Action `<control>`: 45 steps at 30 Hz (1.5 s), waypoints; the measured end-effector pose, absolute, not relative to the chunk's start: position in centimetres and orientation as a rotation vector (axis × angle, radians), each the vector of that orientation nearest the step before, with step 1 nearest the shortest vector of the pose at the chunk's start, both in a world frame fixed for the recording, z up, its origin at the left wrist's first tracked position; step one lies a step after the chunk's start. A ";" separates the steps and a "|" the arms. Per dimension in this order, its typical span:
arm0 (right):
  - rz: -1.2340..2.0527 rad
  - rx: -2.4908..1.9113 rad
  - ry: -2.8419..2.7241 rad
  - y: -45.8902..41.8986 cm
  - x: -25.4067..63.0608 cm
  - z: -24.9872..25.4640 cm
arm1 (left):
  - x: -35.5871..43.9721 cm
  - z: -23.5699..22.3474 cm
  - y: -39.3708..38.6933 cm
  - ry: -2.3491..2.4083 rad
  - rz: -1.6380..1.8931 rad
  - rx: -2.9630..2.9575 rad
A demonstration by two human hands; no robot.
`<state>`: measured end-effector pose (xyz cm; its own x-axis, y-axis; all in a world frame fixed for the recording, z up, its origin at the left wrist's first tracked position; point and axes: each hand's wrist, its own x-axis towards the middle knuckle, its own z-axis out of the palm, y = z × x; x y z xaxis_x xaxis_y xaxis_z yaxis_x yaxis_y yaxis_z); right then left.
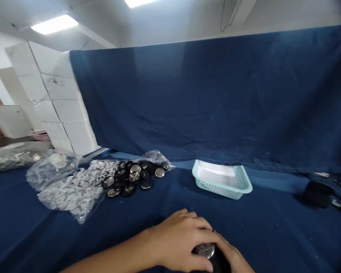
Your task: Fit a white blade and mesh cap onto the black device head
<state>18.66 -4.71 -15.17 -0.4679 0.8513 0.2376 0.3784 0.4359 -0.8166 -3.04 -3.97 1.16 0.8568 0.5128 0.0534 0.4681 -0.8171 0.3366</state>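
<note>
My left hand (182, 242) comes in from the lower left and curls over a small round metal piece with a perforated face (205, 250) at the bottom edge of the view. My right hand (234, 259) is partly cut off by the frame and closes on the dark lower part of the same piece. Both hands rest low over the blue cloth table (272, 227). A pile of round black and silver discs (133, 176) lies further back on the left, spilling from a clear bag.
A pale teal plastic basket (220, 179) stands at mid-table. Clear bags of small white parts (71, 185) lie at the left. A dark blue cloth (216, 94) hangs behind. A black object (316, 193) sits at the right. White boxes (53, 98) stack at back left.
</note>
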 end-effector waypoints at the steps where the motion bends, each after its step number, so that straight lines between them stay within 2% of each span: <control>1: 0.929 -1.017 -2.039 -4.8 18.6 -14.9 | -2.9 1.4 -4.0 0.718 0.181 2.729; 13: 0.998 -1.064 -2.075 -6.2 17.5 -10.7 | -2.0 2.0 -5.6 0.981 -0.046 2.970; 22: 1.030 -1.109 -1.895 -7.8 16.4 -9.6 | -1.9 2.6 -6.4 1.020 -0.049 2.831; 25: 1.158 -1.083 -1.732 -8.3 16.8 -10.7 | -2.8 1.8 -7.1 1.034 0.032 2.826; 29: 1.446 -1.082 -1.298 -7.9 17.4 -11.5 | -4.6 -1.0 -7.8 1.086 0.310 2.747; 35: 1.844 -0.972 -0.794 -6.8 17.2 -8.5 | -5.7 -6.3 -7.8 1.222 0.771 2.473; 39: 1.993 -0.789 -0.787 -7.5 16.8 -7.5 | -5.5 -6.3 -7.7 1.198 0.817 2.322; 45: 1.775 -0.903 -1.000 -7.8 16.9 -9.0 | -4.9 -4.4 -7.8 1.189 0.882 2.011</control>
<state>16.85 -7.81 -8.96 -0.3467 0.9233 -0.1651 -0.3374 -0.2870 -0.8965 -4.89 -7.81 -4.40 0.3678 0.9022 0.2254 0.4775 -0.3912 0.7867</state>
